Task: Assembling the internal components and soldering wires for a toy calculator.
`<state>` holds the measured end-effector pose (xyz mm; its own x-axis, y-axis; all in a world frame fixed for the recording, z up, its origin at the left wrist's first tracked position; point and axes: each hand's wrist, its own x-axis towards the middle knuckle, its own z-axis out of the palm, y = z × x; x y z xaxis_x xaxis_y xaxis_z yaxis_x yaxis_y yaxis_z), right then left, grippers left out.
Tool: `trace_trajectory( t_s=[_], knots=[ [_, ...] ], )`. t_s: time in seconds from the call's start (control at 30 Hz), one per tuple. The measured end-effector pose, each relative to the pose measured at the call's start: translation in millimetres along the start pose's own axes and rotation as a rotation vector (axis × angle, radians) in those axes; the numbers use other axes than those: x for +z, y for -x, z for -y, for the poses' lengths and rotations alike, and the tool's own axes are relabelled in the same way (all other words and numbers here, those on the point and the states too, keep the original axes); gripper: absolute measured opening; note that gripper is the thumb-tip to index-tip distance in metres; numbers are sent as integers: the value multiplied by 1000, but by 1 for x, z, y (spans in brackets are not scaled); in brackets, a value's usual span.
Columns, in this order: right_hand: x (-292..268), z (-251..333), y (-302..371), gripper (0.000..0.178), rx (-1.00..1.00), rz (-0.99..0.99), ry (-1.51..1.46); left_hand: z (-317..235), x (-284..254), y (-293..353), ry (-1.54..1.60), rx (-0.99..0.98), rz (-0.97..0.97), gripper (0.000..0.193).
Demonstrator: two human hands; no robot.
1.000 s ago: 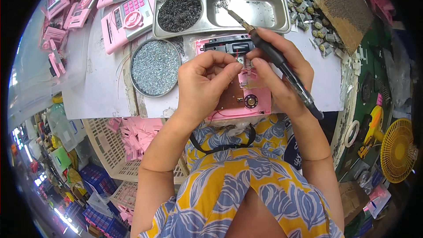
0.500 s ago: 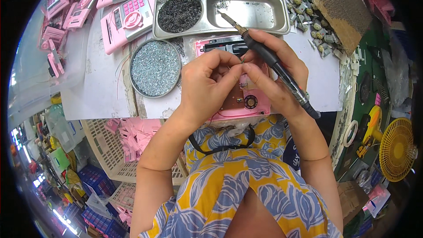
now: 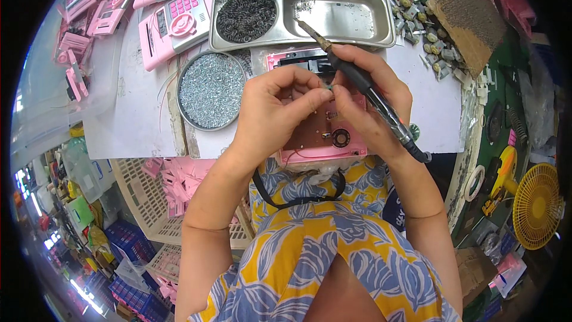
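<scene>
A soldering iron [image 3: 353, 73] with a black handle lies across my right hand [image 3: 381, 98], its bare metal tip pointing up and left over the tray. My right thumb and fingertips also meet my left fingertips around something tiny and greenish, perhaps a wire end. My left hand [image 3: 268, 104] is closed in a pinch on it; the fingers hide most of it. Beneath both hands lies an opened pink plastic housing [image 3: 325, 153], holding a brown board [image 3: 307, 134] and a round black part [image 3: 341, 138] like a small speaker. A thin red wire crosses its near left side.
Beyond the hands stands a metal compartment tray [image 3: 390, 30] with dark springs. To the left are a round dish [image 3: 211, 92] of small screws and pink keypad devices [image 3: 179, 21]. Small motors [image 3: 438, 50] and cardboard [image 3: 468, 9] lie right. A crate [image 3: 140, 197] sits below the table.
My fingertips have shifted slightly, with the left thumb now lying flatter toward the right fingers. The soldering iron stays in my right hand, and the housing has barely moved in view.
</scene>
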<state>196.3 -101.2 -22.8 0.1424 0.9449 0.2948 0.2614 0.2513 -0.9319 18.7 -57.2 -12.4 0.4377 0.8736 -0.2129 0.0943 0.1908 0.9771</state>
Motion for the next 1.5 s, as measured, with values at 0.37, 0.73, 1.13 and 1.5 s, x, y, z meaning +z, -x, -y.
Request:
trace_trajectory(
  t_s=[0.37,0.73,1.13,1.5],
  knots=[
    [-30,5,5,50,-118,-50,105,-7,-2,-13,-659,374,-65,16],
    [-62,7,32,34,-104,-14,123,9,3,-16,-679,351,-129,16],
    [-57,-4,34,31,-271,150,186,15,1,-16,-695,406,-164,15],
    [-53,-1,28,33,-302,195,231,17,1,-15,-676,421,-171,13]
  ],
)
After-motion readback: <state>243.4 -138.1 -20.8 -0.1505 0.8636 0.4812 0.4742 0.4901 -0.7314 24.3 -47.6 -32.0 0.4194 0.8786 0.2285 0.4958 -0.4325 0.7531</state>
